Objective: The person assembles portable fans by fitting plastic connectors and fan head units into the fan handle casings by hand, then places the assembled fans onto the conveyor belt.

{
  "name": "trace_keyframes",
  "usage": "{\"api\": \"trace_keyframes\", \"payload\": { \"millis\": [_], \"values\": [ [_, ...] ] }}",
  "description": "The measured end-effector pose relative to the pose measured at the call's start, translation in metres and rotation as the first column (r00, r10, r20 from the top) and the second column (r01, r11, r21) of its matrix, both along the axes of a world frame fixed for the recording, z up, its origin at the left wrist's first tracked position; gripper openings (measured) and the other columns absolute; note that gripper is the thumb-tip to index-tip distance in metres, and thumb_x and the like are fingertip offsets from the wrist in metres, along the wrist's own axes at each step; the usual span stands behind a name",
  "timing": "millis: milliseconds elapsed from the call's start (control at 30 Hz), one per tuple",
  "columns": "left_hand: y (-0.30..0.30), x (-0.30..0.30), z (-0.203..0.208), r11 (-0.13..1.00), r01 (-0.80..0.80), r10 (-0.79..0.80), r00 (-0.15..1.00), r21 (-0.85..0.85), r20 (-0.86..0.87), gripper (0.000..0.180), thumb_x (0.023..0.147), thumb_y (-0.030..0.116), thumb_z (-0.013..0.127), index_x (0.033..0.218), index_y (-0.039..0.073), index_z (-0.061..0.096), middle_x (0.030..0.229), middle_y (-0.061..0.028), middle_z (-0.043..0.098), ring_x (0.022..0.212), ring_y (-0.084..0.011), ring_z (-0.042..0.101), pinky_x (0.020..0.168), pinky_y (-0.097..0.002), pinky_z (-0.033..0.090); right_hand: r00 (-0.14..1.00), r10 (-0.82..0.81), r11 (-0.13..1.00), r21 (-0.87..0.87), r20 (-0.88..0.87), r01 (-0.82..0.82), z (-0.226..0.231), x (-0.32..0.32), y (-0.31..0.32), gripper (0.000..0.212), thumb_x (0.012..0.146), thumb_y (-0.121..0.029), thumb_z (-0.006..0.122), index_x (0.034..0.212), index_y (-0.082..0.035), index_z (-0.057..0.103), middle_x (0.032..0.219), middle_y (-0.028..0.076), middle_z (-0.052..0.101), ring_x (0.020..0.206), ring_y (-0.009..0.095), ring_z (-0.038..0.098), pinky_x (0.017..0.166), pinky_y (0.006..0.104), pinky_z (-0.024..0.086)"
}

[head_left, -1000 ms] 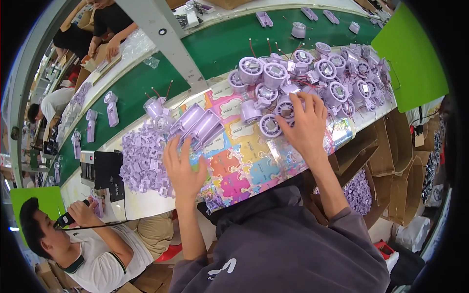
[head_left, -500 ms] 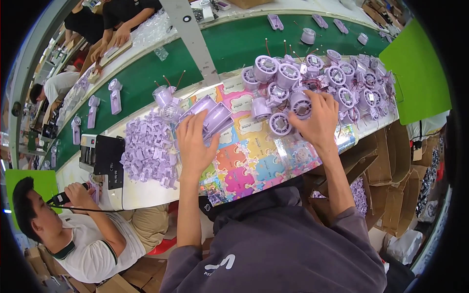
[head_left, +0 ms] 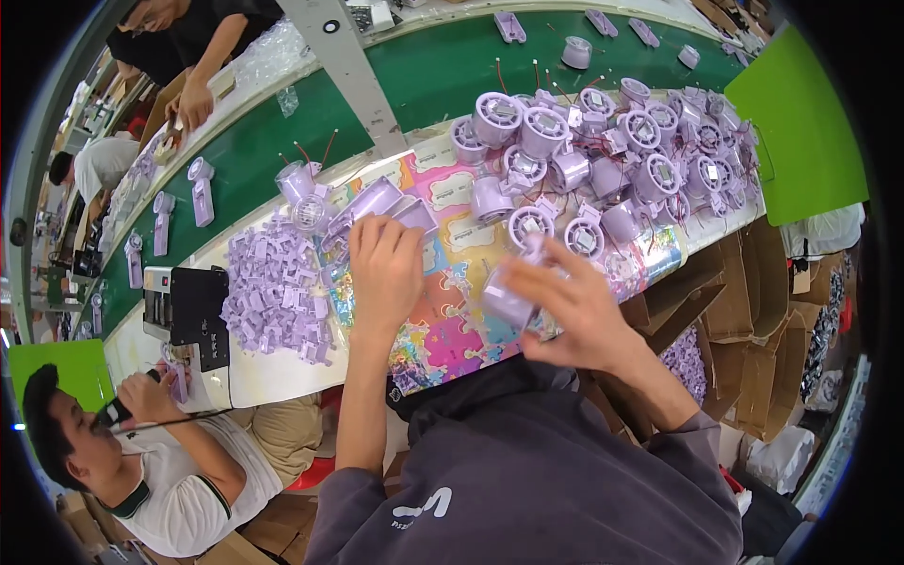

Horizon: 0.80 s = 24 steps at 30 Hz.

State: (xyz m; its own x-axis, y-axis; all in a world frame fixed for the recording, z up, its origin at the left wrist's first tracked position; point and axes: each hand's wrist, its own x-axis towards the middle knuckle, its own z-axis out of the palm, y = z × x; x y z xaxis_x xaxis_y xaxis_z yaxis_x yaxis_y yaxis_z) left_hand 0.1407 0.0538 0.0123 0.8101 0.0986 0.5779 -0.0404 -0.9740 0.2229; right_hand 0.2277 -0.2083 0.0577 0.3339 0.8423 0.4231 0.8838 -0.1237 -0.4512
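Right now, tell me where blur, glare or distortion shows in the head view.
Head view: the right hand and its purple cup are smeared, likely by motion; the left hand looks sharper; the mat has shiny patches; the green belt bends, fisheye-fashion; the corners go black.

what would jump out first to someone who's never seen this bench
Probably the big heap of round lilac housings, red wires poking out, across the bench's back right. Next, the brightly coloured puzzle-patterned mat in the middle, with the blurred right hand holding a lilac housing above it. Behind runs the green belt.
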Motion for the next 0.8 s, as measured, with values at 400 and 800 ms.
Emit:
{"api": "trace_keyframes", "payload": {
  "millis": [400, 800],
  "values": [
    [-0.015, -0.117, 0.014, 0.895, 0.069, 0.0, 0.988, 0.441, -0.154, 0.011, 0.088, 0.006, 0.068, 0.099, 0.007, 0.07, 0.122, -0.0091, 0.067, 0.111, -0.0249, 0.064, 0.099, -0.0447, 0.053, 0.974, 0.212, 0.938, -0.295, 0.074, -0.182, -0.027, -0.015, 0.009, 0.052, 0.068, -0.005, 0.072, 0.12, -0.007, 0.068, 0.142, 0.004, 0.058, 0.146, 0.039, 0.038, 0.109, 0.0494, 0.046],
    [-0.037, -0.113, -0.015, 0.849, -0.247, 0.217, 0.969, -0.468, -0.118, 0.048, 0.082, 0.007, 0.075, 0.129, 0.005, 0.065, 0.116, -0.019, 0.06, 0.099, -0.0361, 0.061, 0.082, -0.0449, 0.05, 0.999, -0.019, 0.972, -0.235, -0.04, 0.009, -0.028, -0.03, 0.012, 0.066, 0.07, -0.015, 0.08, 0.132, -0.009, 0.058, 0.139, 0.014, 0.053, 0.131, 0.037, 0.048, 0.112, 0.0509, 0.039]
  ]
}}
